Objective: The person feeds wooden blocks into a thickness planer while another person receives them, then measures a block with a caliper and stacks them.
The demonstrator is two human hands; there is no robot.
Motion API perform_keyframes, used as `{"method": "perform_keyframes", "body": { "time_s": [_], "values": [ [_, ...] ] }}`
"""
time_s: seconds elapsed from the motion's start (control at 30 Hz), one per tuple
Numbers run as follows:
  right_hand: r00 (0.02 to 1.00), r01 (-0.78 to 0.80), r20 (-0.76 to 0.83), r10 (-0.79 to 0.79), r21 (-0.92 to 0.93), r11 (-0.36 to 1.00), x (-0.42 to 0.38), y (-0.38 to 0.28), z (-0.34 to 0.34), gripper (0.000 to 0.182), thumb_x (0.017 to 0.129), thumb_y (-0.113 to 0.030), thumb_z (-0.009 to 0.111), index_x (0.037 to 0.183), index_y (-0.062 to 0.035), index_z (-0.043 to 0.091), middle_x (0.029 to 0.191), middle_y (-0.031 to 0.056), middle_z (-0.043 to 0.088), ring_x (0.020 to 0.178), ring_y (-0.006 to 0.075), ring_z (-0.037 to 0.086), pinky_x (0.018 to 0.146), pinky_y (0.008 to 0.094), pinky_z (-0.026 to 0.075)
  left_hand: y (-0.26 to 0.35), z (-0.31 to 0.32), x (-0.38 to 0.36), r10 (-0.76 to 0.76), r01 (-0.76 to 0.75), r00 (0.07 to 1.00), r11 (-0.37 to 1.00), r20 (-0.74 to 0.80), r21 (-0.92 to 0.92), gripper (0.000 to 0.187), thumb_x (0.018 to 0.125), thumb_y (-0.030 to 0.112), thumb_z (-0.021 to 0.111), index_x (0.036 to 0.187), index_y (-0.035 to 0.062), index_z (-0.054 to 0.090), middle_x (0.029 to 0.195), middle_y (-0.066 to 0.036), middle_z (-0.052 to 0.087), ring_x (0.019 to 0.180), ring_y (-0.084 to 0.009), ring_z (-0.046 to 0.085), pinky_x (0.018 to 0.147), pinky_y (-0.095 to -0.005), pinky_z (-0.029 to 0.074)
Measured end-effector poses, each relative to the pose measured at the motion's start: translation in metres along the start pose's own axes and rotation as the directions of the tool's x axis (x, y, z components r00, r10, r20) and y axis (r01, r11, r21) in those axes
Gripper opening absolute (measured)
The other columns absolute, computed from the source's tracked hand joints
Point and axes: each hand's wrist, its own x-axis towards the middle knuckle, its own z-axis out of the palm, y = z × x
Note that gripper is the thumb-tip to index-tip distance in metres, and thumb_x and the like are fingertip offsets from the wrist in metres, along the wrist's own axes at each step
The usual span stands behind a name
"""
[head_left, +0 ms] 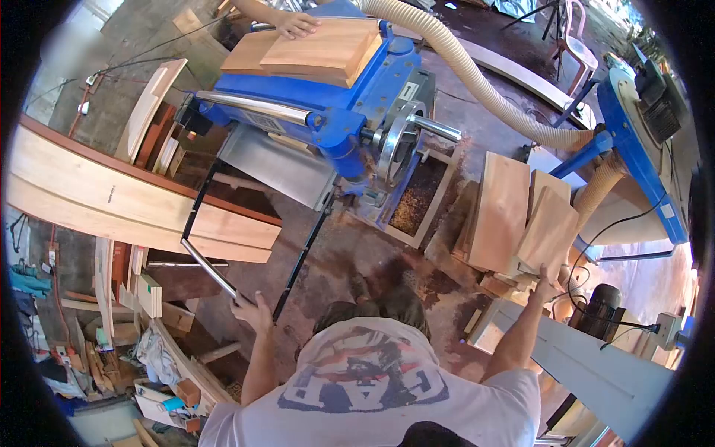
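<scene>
My left hand [255,313] is at the near end of a metal roller [211,267] on the planer's black extension frame. Its fingers look stretched out, touching the roller's end. Out to the right, my right hand [548,286] grips the near end of a wooden board [549,229] lying tilted on a stack. Beside it another wide board [500,212] leans on the same pile. The blue thickness planer [298,123] stands ahead, its steel bed [279,165] extending toward me. A piece of wood partly shows under the planer's head.
Another person's hand [298,24] rests on thick wood blocks [324,52] atop the planer. A ribbed hose [477,82] runs to a blue dust collector [633,149]. Long planks [134,194] lie at left. A grey panel [596,357] is at lower right.
</scene>
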Motion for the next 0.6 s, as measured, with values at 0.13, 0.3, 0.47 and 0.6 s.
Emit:
{"method": "perform_keyframes", "body": {
  "time_s": [0.13, 0.3, 0.47, 0.6],
  "values": [
    [0.95, -0.306, 0.214, 0.229, 0.485, 0.819, -0.016, 0.006, 0.016, 0.045, 0.072, -0.029, 0.082, 0.098, -0.002, 0.057, 0.087, 0.0078, 0.055, 0.077, 0.019, 0.055, 0.057, 0.0341, 0.049, -0.004, 0.012, -0.001, 0.007, -0.006, 1.0, 1.0, 0.017, -0.019, 0.069, 0.086, 0.03, 0.068, 0.141, 0.0009, 0.038, 0.142, -0.032, 0.025, 0.13, -0.0473, 0.026, 0.11, -0.0543, 0.023],
    [0.934, -0.32, 0.301, 0.195, 0.458, 0.829, -0.022, -0.014, 0.001, 0.02, 0.085, -0.019, 0.07, 0.095, -0.0064, 0.057, 0.088, 0.0057, 0.055, 0.08, 0.0191, 0.057, 0.061, 0.0312, 0.051, 0.018, 0.006, -0.003, 0.086, -0.085, 0.996, 0.989, 0.005, -0.12, 0.068, 0.085, 0.03, 0.07, 0.14, 0.0009, 0.041, 0.142, -0.032, 0.025, 0.131, -0.0471, 0.025, 0.11, -0.0543, 0.024],
    [0.87, -0.421, 0.469, 0.151, 0.548, 0.723, -0.009, -0.003, -0.017, 0.019, 0.079, -0.026, 0.071, 0.087, -0.0121, 0.06, 0.083, 0.0044, 0.057, 0.071, 0.0174, 0.055, 0.065, 0.0336, 0.053, 0.012, -0.006, 0.013, 0.198, -0.193, 0.98, 0.969, 0.019, -0.152, 0.057, 0.087, 0.027, 0.069, 0.134, 0.0013, 0.049, 0.137, -0.031, 0.035, 0.127, -0.0449, 0.036, 0.108, -0.0537, 0.028],
    [0.929, -0.335, 0.362, 0.079, 0.729, 0.597, -0.076, -0.072, -0.023, 0.021, 0.081, -0.025, 0.068, 0.082, -0.0097, 0.054, 0.079, 0.0045, 0.054, 0.067, 0.0174, 0.053, 0.054, 0.0324, 0.053, 0.02, -0.001, 0.015, 0.243, -0.184, 0.967, 0.865, 0.07, -0.466, 0.045, 0.092, 0.019, 0.063, 0.131, -0.0007, 0.051, 0.132, -0.022, 0.042, 0.125, -0.036, 0.041, 0.105, -0.0465, 0.034]
  ]
}}
